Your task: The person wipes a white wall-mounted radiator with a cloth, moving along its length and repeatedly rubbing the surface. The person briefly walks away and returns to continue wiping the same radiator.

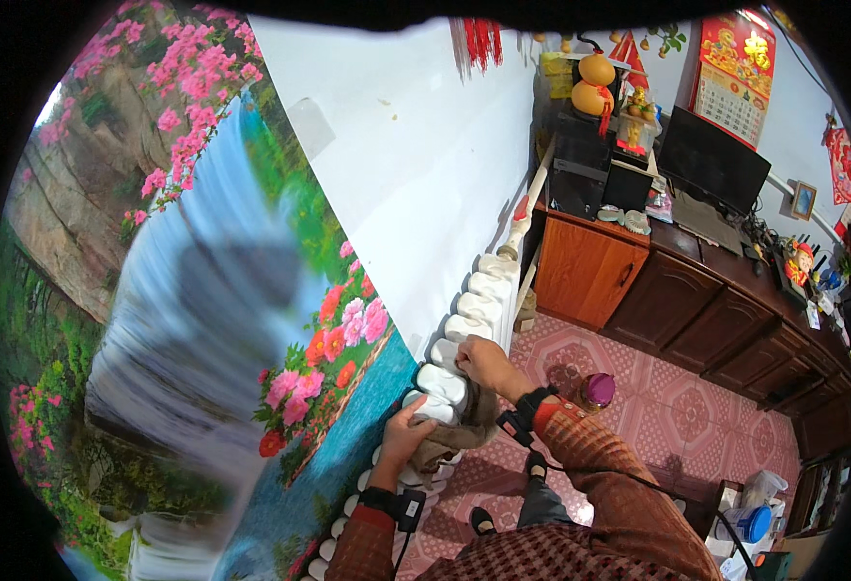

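Observation:
A white column radiator [438,383] runs along the wall before me, its rounded section tops in a row. My left hand [404,436] grips one section top near its end, thumb and fingers apart around it. Farther along, my right hand [482,362] rests on the radiator with its fingers curled in toward a gap between sections. Whether those fingers hold anything is hidden. A brown cloth [477,425] hangs over the radiator's room side, between and below my hands.
A waterfall mural [200,290] covers the wall on the left. A jar with a purple lid [599,389] stands on the pink patterned floor [658,392]. Along the far wall, a dark wooden cabinet [694,305] carries a monitor [714,161]. A blue-lidded tub [751,523] is at lower right.

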